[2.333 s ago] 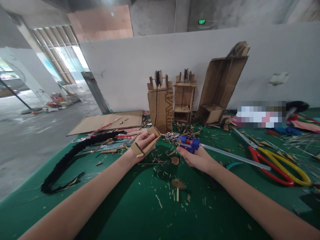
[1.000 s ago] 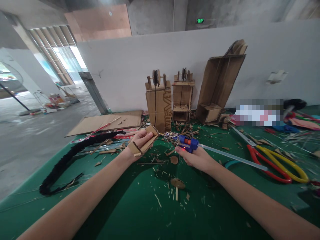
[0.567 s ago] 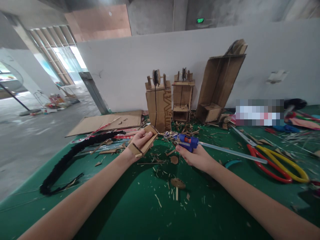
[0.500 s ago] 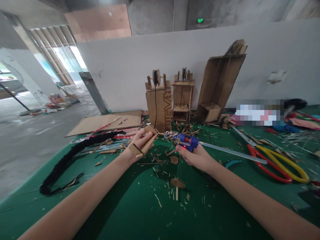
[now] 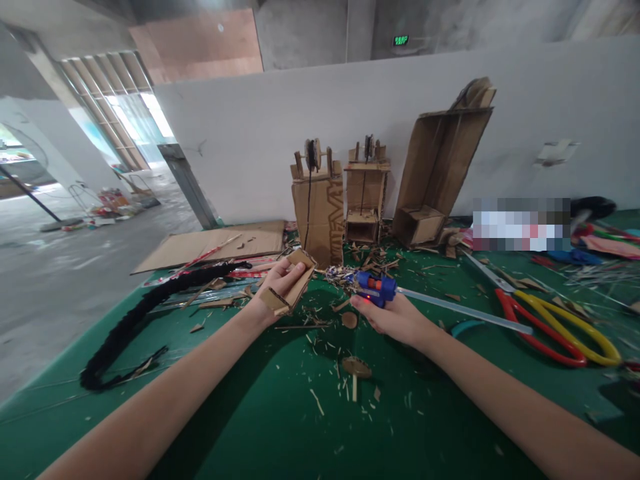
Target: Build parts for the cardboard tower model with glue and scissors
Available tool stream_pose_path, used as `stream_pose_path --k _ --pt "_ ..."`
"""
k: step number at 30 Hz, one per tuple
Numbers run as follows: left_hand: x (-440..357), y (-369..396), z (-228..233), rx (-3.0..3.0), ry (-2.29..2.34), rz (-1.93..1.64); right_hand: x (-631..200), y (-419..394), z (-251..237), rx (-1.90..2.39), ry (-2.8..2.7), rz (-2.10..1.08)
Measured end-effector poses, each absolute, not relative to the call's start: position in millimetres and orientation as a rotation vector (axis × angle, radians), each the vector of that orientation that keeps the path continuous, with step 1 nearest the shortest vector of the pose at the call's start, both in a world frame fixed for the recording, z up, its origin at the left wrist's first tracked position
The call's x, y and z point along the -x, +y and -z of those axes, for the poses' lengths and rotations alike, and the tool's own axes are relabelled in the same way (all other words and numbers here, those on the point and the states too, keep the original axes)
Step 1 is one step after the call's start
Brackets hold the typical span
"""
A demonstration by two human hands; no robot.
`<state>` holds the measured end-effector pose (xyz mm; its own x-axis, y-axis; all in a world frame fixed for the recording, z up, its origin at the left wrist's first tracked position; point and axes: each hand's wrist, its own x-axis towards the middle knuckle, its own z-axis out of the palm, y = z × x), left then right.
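My left hand (image 5: 281, 280) is closed around a small folded cardboard piece (image 5: 300, 287), with the thumb on its inner face. A dark string (image 5: 309, 207) runs from a spool (image 5: 313, 155) on top of a cardboard tower (image 5: 318, 213) down toward this piece. In my right hand (image 5: 393, 317) is a blue hot glue gun (image 5: 376, 287), its red light lit. A long clear glue stick (image 5: 465, 310) sticks out of its back. The gun's nozzle end, covered in scraps and glue, points left, just right of the cardboard piece; whether they touch I cannot tell.
Another cardboard tower (image 5: 367, 193) and a tall open cardboard box (image 5: 443, 167) stand against the white wall. Scissors (image 5: 550, 320) with red and yellow handles lie at right. A black fuzzy strip (image 5: 135, 320) and a flat cardboard sheet (image 5: 215, 247) lie left. Scraps litter the green table (image 5: 280, 427).
The dark string has shifted slightly left at its lower end. My hands and the glue gun stay almost where they were.
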<state>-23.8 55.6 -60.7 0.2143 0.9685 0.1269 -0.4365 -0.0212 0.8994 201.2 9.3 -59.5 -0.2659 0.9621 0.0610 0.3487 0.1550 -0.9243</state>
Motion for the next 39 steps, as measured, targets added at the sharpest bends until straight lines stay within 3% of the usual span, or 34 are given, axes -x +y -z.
stream_pose_path --k 39 --pt "26.3 56.8 63.8 -1.032 0.694 -1.287 -199.2 4.2 55.2 1.271 -1.870 -1.122"
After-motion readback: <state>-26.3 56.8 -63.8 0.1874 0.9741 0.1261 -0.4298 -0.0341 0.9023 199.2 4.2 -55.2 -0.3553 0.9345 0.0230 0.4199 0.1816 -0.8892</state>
